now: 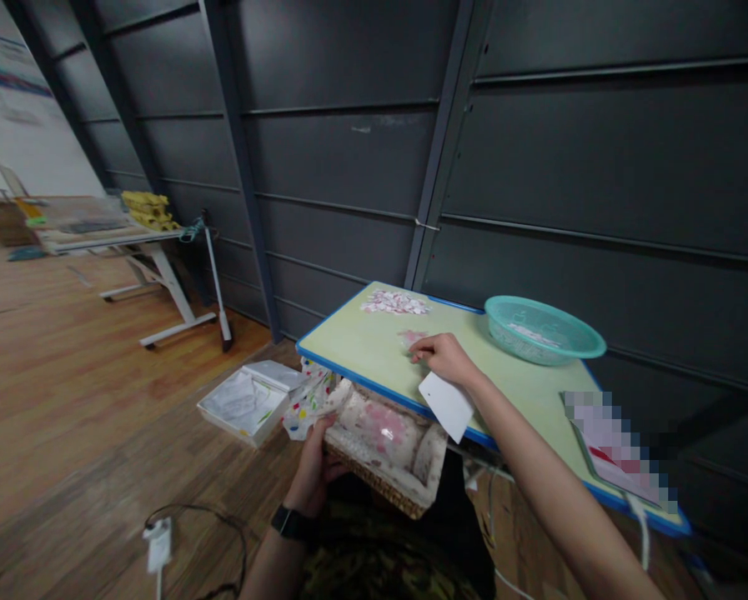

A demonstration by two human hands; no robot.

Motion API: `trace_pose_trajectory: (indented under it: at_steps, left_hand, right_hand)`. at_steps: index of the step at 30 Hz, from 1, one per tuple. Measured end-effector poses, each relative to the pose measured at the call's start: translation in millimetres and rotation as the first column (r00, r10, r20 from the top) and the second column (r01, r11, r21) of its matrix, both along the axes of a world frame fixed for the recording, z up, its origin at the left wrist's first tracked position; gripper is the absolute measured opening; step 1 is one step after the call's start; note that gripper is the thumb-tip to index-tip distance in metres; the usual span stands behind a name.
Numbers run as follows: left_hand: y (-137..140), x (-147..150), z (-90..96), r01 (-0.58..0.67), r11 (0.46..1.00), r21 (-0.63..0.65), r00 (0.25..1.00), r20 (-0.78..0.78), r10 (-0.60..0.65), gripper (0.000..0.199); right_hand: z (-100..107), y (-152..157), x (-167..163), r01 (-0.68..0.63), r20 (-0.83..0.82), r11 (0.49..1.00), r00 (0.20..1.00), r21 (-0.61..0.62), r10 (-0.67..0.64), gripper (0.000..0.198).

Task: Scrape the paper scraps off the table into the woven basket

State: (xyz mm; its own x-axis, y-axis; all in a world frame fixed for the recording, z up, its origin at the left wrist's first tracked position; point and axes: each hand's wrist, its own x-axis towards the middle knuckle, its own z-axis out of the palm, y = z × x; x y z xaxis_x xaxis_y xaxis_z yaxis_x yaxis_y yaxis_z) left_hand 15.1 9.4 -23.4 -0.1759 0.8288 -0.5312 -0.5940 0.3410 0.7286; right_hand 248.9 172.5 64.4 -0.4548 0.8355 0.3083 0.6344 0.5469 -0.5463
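Note:
My left hand (314,467) grips the left end of a woven basket (386,483) with a pale, soiled lining, its fingers wrapped over the rim. Tilted against the table's front edge, the basket has pinkish material (383,425) inside. Above the table my right hand (442,357) has its fingers curled together beside a few pink-and-white pieces (413,337). What the fingertips hold, if anything, is hidden. A white card (447,404) with a small hole hangs below the right wrist; how it is held cannot be seen.
The pale yellow table (348,342) bears a pile of pink-and-white pieces (395,302), a teal plastic basin (544,329) and a blurred-out tablet-like object (620,454). An open white box (245,404) sits left on the floor, near a cable with a white plug (158,542).

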Motion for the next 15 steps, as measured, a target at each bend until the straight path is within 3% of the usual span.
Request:
trace_pose_trajectory:
  at_steps: [5, 15]
  left_hand:
    - [-0.7, 0.1, 1.2, 0.010, 1.000, -0.021, 0.997, -0.074, -0.012, 0.048]
    - [2.0, -0.3, -1.9, 0.014, 1.000, -0.007, 0.998, -0.063, -0.015, 0.046]
  right_hand:
    - [-0.1, 4.1, 4.6, 0.073, -0.020, 0.997, 0.997, -0.014, -0.073, 0.032]
    - [-3.6, 10.5, 7.7, 0.135, -0.007, 0.991, 0.991, 0.006, -0.135, 0.018]
